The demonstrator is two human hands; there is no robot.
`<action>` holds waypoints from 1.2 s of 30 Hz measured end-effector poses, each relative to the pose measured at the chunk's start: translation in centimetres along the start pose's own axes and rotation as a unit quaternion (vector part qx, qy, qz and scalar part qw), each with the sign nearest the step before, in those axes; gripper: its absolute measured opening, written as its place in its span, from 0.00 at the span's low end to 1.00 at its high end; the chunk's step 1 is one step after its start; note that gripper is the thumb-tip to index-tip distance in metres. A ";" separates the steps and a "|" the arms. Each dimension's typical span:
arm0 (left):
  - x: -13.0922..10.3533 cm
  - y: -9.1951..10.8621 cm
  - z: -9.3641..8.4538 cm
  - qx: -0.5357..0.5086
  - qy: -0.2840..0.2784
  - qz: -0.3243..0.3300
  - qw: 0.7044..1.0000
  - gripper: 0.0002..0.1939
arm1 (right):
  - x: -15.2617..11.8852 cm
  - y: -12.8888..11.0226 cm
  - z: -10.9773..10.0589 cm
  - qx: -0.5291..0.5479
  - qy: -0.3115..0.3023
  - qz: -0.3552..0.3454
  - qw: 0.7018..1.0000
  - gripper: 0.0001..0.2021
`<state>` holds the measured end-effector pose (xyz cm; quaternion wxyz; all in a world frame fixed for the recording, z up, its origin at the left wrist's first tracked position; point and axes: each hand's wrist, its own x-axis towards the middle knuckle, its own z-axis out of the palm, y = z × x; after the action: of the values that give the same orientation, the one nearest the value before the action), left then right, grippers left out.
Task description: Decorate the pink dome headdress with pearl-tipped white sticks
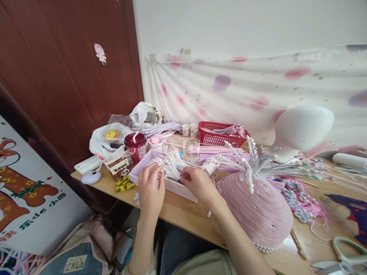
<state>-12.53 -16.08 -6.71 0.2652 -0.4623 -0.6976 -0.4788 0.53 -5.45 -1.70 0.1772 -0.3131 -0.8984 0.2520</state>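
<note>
A lilac box (179, 190) on the table holds a bundle of white stems with pearl tips (172, 162). My left hand (151, 185) is over the box's left part, its fingers spread and bent at the pearl ends. At the lower ends of the stems, my right hand (197, 183) has its thumb and fingers pinched together; what they hold, if anything, is too small to tell. Right of the box stands a pink wrapped dome (255, 210) with pearl-tipped stems on top and a pearl row at its base.
Behind the box are a red cup (135, 147), paper cups and a red basket (223, 133). A small carton (118, 168) and yellow packets lie left. Toward the right are a white foam head (304, 128), a glue gun (351, 214) and scissors (344, 252).
</note>
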 end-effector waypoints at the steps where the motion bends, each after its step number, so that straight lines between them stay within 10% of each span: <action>1: -0.6 0.1 -0.3 0.020 0.033 -0.020 0.999 0.09 | 0.1 0.1 0.1 -0.007 -0.005 0.005 1.000 0.05; 8: -1.4 0.3 -0.4 0.064 -0.012 -0.129 0.990 0.15 | -0.6 -0.6 -1.5 -0.038 -0.029 0.019 0.999 0.06; 14: -1.1 -0.1 -0.1 0.098 -0.007 -0.128 0.987 0.12 | 1.3 -2.8 -3.2 -0.127 0.132 -0.027 0.983 0.14; 19: -1.2 0.0 0.0 0.087 0.006 -0.123 0.989 0.11 | 3.8 -2.6 -1.6 -0.203 0.001 -0.034 0.979 0.13; 30: 0.0 0.3 0.9 0.068 0.010 -0.112 0.991 0.11 | 0.7 -1.0 -1.2 -0.267 -0.010 0.020 0.964 0.14; 36: 1.0 0.0 0.9 0.050 -0.017 -0.119 0.991 0.08 | 0.0 -1.1 -1.8 -0.220 -0.112 0.062 0.967 0.13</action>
<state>-12.94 -14.83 -6.27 0.2170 -0.3705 -0.7753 -0.4632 0.87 -5.57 0.32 -0.0138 -0.3696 -0.9245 0.0917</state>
